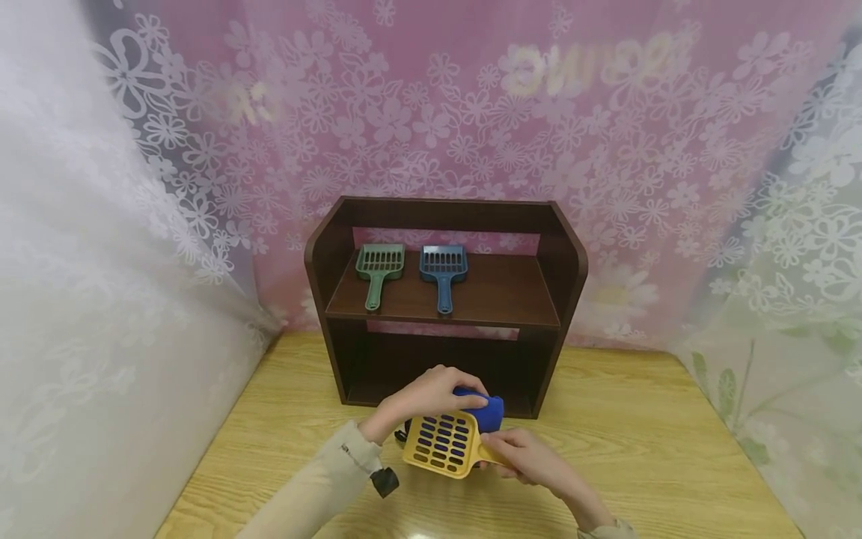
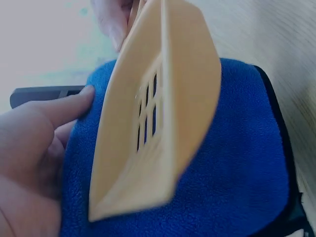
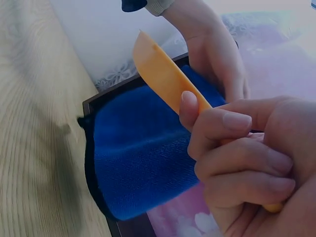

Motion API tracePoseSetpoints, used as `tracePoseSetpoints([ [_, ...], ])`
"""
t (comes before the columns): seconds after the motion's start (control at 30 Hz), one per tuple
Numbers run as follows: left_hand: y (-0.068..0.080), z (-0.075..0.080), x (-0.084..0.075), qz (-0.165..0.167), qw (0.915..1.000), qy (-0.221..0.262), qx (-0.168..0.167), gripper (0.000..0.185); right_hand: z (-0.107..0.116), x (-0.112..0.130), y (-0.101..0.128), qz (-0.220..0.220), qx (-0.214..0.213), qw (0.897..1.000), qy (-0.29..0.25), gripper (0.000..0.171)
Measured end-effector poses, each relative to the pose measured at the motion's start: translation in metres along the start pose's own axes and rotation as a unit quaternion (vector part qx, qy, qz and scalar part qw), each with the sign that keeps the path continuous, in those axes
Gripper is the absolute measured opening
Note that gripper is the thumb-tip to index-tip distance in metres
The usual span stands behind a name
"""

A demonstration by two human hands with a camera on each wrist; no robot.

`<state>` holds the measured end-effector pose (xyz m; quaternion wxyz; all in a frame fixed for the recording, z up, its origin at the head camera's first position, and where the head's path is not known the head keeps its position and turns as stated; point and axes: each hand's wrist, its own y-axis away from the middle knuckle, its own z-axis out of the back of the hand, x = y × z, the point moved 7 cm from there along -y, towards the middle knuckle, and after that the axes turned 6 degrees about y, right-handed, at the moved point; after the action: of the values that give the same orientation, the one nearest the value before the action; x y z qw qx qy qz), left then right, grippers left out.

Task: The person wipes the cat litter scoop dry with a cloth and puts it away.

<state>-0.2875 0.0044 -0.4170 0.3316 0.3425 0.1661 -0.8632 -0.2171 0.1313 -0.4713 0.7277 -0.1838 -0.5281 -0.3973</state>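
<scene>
A yellow slotted scoop (image 1: 443, 443) is held over the wooden table (image 1: 660, 464) in front of a small dark shelf (image 1: 444, 299). My right hand (image 1: 528, 457) grips its handle. My left hand (image 1: 420, 400) holds a blue cloth (image 1: 486, 410) against the scoop's head. In the left wrist view the scoop (image 2: 158, 108) lies across the cloth (image 2: 237, 168), with my fingers (image 2: 54, 118) on the cloth's edge. The right wrist view has my fingers (image 3: 237, 148) curled round the yellow handle (image 3: 163, 79) beside the cloth (image 3: 143, 148).
A green scoop (image 1: 377, 271) and a blue scoop (image 1: 444, 273) lie side by side on the shelf's upper board. Flowered curtains (image 1: 606, 150) close in the back and both sides.
</scene>
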Motion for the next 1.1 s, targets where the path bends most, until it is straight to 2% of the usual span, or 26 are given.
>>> tracePoseSetpoints([
  [0.13, 0.006, 0.01, 0.011, 0.046, 0.9986, 0.007, -0.026, 0.024, 0.006, -0.002, 0.006, -0.008, -0.007, 1.0, -0.005, 0.046],
  [0.2, 0.01, 0.015, 0.017, 0.055, 0.9976, 0.016, -0.039, 0.024, 0.01, -0.004, 0.009, -0.01, -0.013, 1.0, -0.01, 0.045],
  [0.47, 0.025, 0.025, 0.029, 0.051, 0.9948, 0.063, -0.063, 0.025, 0.018, -0.017, 0.021, -0.023, -0.017, 0.999, -0.017, 0.047],
  [0.77, 0.029, 0.03, 0.034, 0.037, 0.9923, 0.083, -0.084, 0.024, 0.027, -0.03, 0.032, -0.023, -0.011, 0.999, -0.035, 0.047],
  [0.83, 0.029, 0.032, 0.035, 0.041, 0.9904, 0.086, -0.1, 0.024, 0.029, -0.031, 0.034, -0.02, -0.015, 0.999, -0.044, 0.048],
  [0.93, 0.03, 0.035, 0.036, 0.046, 0.9855, 0.086, -0.139, 0.024, 0.032, -0.034, 0.035, -0.028, -0.043, 0.997, -0.062, 0.049],
  [1.1, 0.028, 0.036, 0.032, 0.056, 0.9706, 0.089, -0.217, 0.025, 0.026, -0.04, 0.032, -0.057, -0.095, 0.99, -0.084, 0.049],
])
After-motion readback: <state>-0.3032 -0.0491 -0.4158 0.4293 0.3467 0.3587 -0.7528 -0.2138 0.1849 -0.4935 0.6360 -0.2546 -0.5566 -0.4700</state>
